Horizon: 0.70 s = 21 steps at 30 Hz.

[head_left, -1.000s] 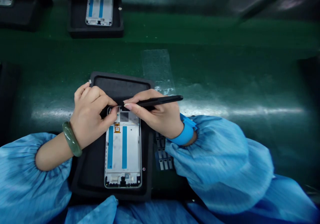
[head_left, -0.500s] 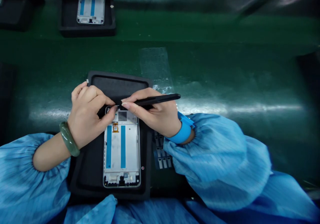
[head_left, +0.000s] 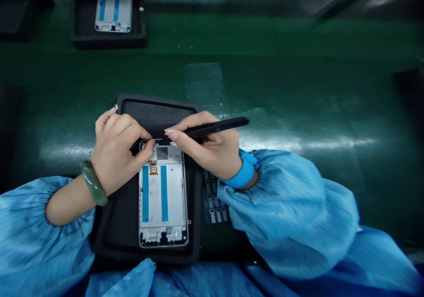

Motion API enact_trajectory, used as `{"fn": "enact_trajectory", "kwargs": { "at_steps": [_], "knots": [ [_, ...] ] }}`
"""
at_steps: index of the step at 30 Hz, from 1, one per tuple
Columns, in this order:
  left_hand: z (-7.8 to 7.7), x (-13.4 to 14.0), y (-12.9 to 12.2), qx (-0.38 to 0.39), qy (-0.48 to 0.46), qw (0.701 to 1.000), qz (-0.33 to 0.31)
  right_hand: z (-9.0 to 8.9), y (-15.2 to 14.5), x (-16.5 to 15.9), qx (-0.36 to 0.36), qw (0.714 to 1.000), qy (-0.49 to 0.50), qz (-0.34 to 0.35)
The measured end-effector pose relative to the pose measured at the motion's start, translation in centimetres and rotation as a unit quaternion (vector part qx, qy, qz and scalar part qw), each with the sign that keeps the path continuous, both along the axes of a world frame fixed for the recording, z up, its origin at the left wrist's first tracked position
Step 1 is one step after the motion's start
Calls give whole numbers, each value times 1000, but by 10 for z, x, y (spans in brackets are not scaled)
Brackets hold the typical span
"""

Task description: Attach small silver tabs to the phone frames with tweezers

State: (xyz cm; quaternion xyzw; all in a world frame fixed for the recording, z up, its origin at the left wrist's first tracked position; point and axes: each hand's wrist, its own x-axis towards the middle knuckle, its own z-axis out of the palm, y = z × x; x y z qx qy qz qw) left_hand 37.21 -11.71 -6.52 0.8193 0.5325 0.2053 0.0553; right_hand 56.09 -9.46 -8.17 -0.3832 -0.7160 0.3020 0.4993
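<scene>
Holding thumb and forefinger of the left hand (head_left: 117, 144) nearly together at the upper left corner of the opened phone (head_left: 174, 195), set in a black tray (head_left: 119, 230); cannot tell whether pinching anything. Gripping a black tool (head_left: 223, 125) in the right hand (head_left: 212, 151), near the phone's top edge.

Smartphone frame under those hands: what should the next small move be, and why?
Perhaps ease the right hand slightly toward the left hand: the right holds a black pen-like tool, and a small gap separates the hands near the smartphone frame's top edge.
</scene>
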Motion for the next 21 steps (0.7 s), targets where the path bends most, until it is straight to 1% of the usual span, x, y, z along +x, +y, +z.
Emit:
{"fn": "enact_trajectory", "kwargs": {
  "at_steps": [5,9,13,16,18,21],
  "knots": [
    [-1,-2,0,-1,0,1000,-2,2,1,-1,-18,1000,1,0],
    [-2,-1,-1,1,8,1000,0,2,2,-2,-39,999,22,4],
    [-1,-2,-1,4,0,1000,3,1,5,-2,-88,994,66,18],
    [-2,-5,-2,-4,-7,1000,-13,3,8,-1,-128,987,94,29],
    [-3,-7,-4,-15,-11,999,-28,5,9,-2,-142,984,95,41],
    [-5,-10,-6,-22,-11,999,-35,9,9,-6,-144,985,69,71]
  ]
}}
